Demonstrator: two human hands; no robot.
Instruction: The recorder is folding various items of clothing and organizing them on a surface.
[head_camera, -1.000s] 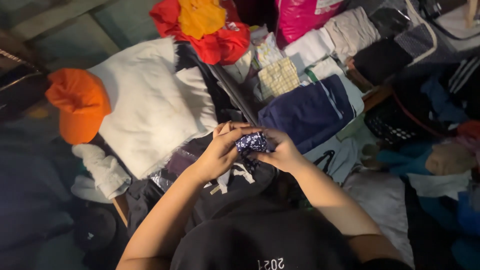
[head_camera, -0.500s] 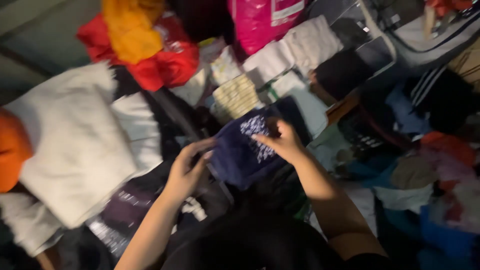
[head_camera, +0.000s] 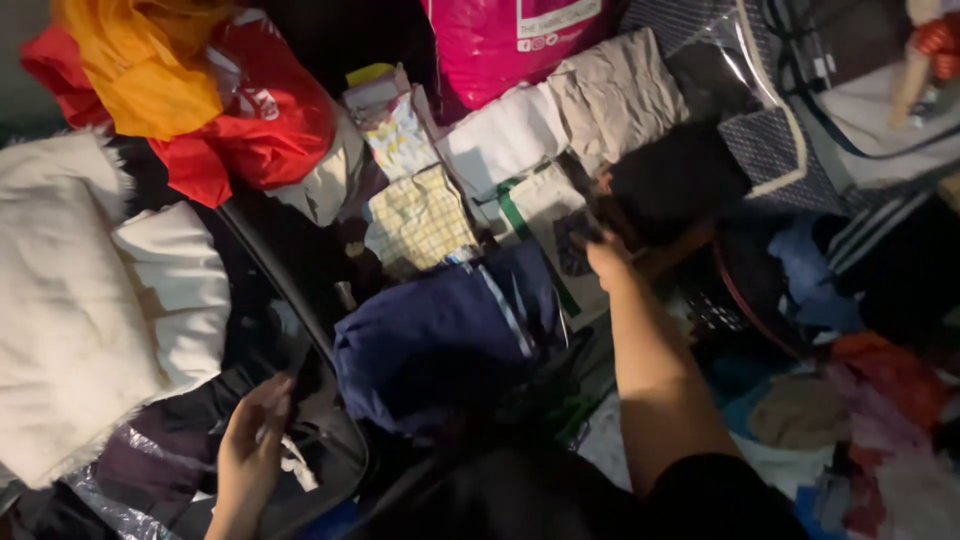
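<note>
My right hand (head_camera: 607, 258) reaches forward, its fingers closed on the edge of a small dark patterned cloth (head_camera: 570, 240). That cloth rests on a folded white garment with a green stripe (head_camera: 530, 205). My left hand (head_camera: 252, 445) hangs low at the left with its fingers apart, holding nothing, just above dark clothing with a white tag (head_camera: 297, 466). Between my hands lies a folded navy garment with pale stripes (head_camera: 440, 340).
White fluffy fabric (head_camera: 60, 300) fills the left. Behind it are a red bag (head_camera: 270, 120) with yellow cloth (head_camera: 140, 70), a checked cloth (head_camera: 420, 220), a pink bag (head_camera: 510, 40), folded beige and white clothes (head_camera: 610, 95) and a dark basket (head_camera: 745, 290). Mixed clothes are piled at the right.
My hands were together on the small patterned cloth. The right hand has carried it forward onto the white-green garment, the left hand has dropped back low and let go, and the view has shifted right.
</note>
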